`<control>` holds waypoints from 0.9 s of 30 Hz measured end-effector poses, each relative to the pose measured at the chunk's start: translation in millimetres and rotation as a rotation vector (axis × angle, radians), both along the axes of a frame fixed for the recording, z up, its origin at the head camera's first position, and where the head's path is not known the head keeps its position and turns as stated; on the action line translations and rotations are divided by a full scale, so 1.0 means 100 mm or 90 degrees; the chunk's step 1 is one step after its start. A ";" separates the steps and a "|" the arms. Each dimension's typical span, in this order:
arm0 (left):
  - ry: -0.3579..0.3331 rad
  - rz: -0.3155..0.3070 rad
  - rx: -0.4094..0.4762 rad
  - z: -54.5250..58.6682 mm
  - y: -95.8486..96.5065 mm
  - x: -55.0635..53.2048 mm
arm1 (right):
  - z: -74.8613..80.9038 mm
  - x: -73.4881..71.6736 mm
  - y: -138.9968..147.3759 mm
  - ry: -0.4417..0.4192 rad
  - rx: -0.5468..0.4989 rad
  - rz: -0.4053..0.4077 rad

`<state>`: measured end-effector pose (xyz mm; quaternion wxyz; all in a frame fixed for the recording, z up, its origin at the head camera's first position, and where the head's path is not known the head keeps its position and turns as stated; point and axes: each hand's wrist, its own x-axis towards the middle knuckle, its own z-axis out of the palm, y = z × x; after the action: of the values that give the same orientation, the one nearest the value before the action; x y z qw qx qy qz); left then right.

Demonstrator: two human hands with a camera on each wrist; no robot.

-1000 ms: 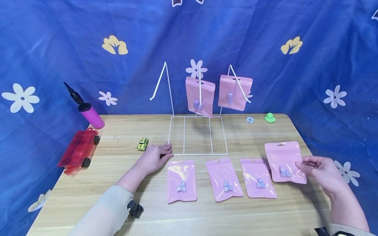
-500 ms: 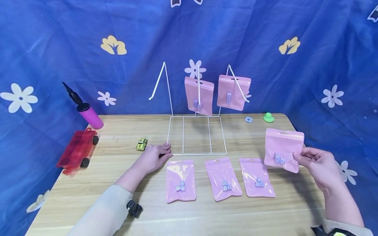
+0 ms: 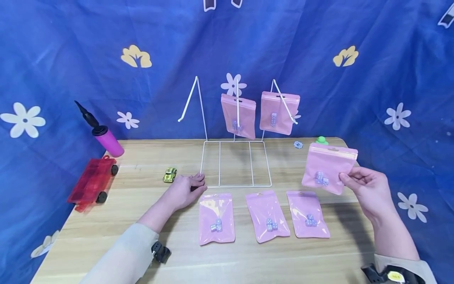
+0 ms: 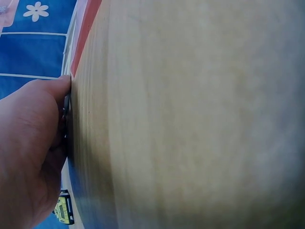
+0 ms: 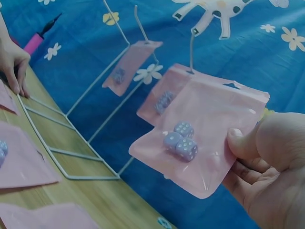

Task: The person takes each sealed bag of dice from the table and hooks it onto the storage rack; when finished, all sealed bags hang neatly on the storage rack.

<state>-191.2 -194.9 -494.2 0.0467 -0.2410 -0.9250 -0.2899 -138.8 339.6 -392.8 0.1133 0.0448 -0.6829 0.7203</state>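
Note:
Between thumb and fingers, my right hand (image 3: 370, 191) pinches the right side of a pink zip bag (image 5: 224, 112), raised above the table. Three pale purple dice (image 5: 183, 140) show through its front, and a hanging slot is cut near its top. My left hand (image 3: 184, 191) is low at the front left corner of a white wire display rack (image 3: 244, 186), gripping the wire between thumb and fingers. From the rack's middle hook hangs one pink bag (image 3: 244, 112), and another pink bag (image 3: 274, 104) hangs from the right hook. The left hook (image 3: 188, 98) carries nothing.
Flat in front of the rack lie three more pink bags with dice: a left bag (image 3: 216, 209), a middle bag (image 3: 262, 207) and a right bag (image 3: 301, 203). Around are a toy car (image 3: 170, 174), red cart (image 3: 93, 181), pink pump (image 3: 110, 142), chip (image 3: 298, 144) and green duck (image 3: 321, 140).
My right hand has lifted its bag up and leftward, from beside the right lying bag toward the rack; it now overlaps the duck. My left hand stays at the rack's corner.

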 end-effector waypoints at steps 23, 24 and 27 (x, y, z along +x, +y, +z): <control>-0.016 0.017 -0.004 0.03 0.01 0.01 | 0.10 -0.12 -0.79 0.041 -0.026 0.102; -0.017 0.018 -0.006 0.03 0.01 0.01 | 0.11 -0.13 -0.83 0.041 -0.017 0.108; -0.021 0.020 -0.007 0.04 0.01 0.01 | 0.12 -0.15 -0.93 0.039 -0.002 0.126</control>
<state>-190.1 -193.6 -490.5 0.0348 -0.2220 -0.9309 -0.2880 -154.0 246.8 -381.2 0.0625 0.1344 -0.6702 0.7273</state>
